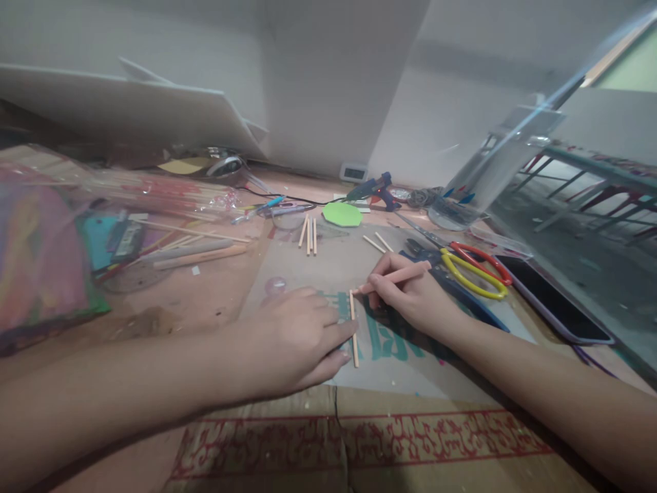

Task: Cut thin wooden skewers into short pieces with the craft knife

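Observation:
A short wooden stick [354,349] lies upright in view on the pale sheet [318,390]. My left hand [302,335] holds it down, one fingertip across its middle and the thumb just left of it. In my right hand [405,291] is a pink pen [405,274], gripped between thumb and fingers, its tip at the stick's far end. Green lettering [387,342] shows on the sheet, partly covered by my hands. Beyond them lie several short cut sticks [309,236], and two more sticks [377,242] sit just past my right hand.
Scissors [475,270] with red and yellow handles and a phone [554,298] lie at right. A glue gun [377,188], a green paper octagon [342,214] and a clear container [493,171] stand farther back. Plastic bags [46,246] and bundled sticks [159,192] crowd the left.

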